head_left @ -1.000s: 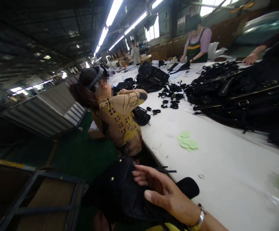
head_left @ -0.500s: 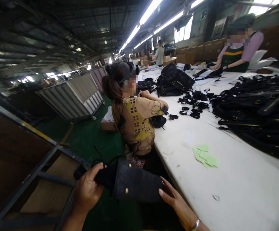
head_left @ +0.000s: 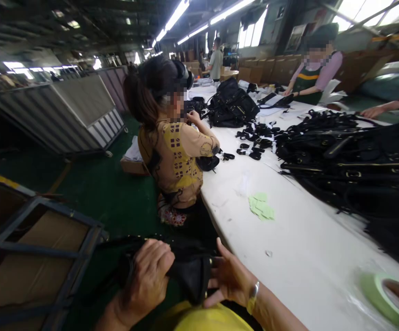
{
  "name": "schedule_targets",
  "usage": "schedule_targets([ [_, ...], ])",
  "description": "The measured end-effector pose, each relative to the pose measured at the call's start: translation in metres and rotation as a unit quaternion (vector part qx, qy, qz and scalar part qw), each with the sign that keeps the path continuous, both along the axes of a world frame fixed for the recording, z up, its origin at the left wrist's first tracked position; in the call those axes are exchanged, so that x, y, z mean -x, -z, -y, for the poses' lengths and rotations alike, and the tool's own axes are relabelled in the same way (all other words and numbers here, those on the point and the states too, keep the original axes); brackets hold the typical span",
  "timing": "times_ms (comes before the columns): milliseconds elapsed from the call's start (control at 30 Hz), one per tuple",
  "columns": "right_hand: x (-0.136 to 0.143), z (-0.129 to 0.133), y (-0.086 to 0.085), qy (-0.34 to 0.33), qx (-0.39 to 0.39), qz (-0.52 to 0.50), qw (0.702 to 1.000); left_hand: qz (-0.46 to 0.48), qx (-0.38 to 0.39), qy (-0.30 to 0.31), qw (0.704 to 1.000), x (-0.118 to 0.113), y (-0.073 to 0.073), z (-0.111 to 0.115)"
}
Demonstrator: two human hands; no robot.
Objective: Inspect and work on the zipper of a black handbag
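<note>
A black bag (head_left: 188,276) with small gold-coloured fittings hangs between my hands, low in the head view. My left hand (head_left: 149,271) is closed around its left part, knuckles up. Thumb raised and fingers spread, my right hand (head_left: 228,276) touches the bag's right edge; its fingertips are partly behind the dark material. A bracelet circles my right wrist. Black straps trail off to the left of my left hand.
A white table (head_left: 254,248) carries green paper pieces (head_left: 261,206), black straps, piled black bags (head_left: 351,161) and a green tape roll (head_left: 385,299). A person (head_left: 175,151) stands ahead. Carts (head_left: 44,257) are at left. Another person's hand (head_left: 374,111) is at far right.
The view has turned right. My left hand has rolled over the bag, which has tipped and folded. My right hand's fingers have spread. The tape roll and another person's hand have appeared at right.
</note>
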State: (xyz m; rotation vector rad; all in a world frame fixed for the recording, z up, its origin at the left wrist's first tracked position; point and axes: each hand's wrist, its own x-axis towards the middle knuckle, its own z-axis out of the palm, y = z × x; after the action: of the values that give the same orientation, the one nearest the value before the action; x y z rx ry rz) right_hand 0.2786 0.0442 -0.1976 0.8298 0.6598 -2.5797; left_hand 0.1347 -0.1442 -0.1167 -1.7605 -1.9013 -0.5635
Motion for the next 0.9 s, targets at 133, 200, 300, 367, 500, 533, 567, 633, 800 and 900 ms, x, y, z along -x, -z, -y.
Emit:
schedule_targets([
  [133, 0.02, 0.006, 0.007, 0.054, 0.11, 0.018, 0.992, -0.013, -0.015, 0.059, 0.998, -0.022, -0.004, -0.005],
  [200, 0.03, 0.009, 0.009, 0.084, 0.108, 0.06, 0.989, -0.009, -0.017, 0.07, 0.997, -0.028, -0.004, -0.004],
  [300, 0.038, 0.01, 0.005, 0.099, 0.108, 0.059, 0.987, -0.007, -0.034, 0.058, 0.998, -0.028, -0.003, 0.002],
  [367, 0.041, 0.01, 0.0, 0.114, 0.106, 0.038, 0.987, -0.019, -0.039, 0.039, 0.998, -0.027, -0.002, 0.007],
  [500, 0.045, 0.008, -0.007, 0.186, 0.075, -0.037, 0.979, -0.021, -0.059, 0.005, 0.998, -0.028, -0.001, 0.014],
  [533, 0.046, 0.009, -0.008, 0.203, 0.068, -0.058, 0.975, -0.018, -0.061, -0.002, 0.998, -0.028, -0.001, 0.015],
  [567, 0.047, 0.009, -0.009, 0.216, 0.062, -0.078, 0.971, -0.017, -0.059, -0.009, 0.998, -0.028, 0.001, 0.017],
  [633, 0.049, 0.01, -0.009, 0.226, 0.053, -0.105, 0.967, -0.021, -0.04, -0.011, 0.999, -0.025, 0.005, 0.02],
  [800, 0.051, 0.011, -0.01, 0.236, 0.039, -0.116, 0.964, -0.037, -0.036, 0.01, 0.999, -0.007, 0.026, 0.038],
  [900, 0.05, 0.015, -0.011, 0.24, 0.035, -0.128, 0.962, -0.013, 0.014, -0.054, 0.998, -0.002, 0.032, 0.053],
])
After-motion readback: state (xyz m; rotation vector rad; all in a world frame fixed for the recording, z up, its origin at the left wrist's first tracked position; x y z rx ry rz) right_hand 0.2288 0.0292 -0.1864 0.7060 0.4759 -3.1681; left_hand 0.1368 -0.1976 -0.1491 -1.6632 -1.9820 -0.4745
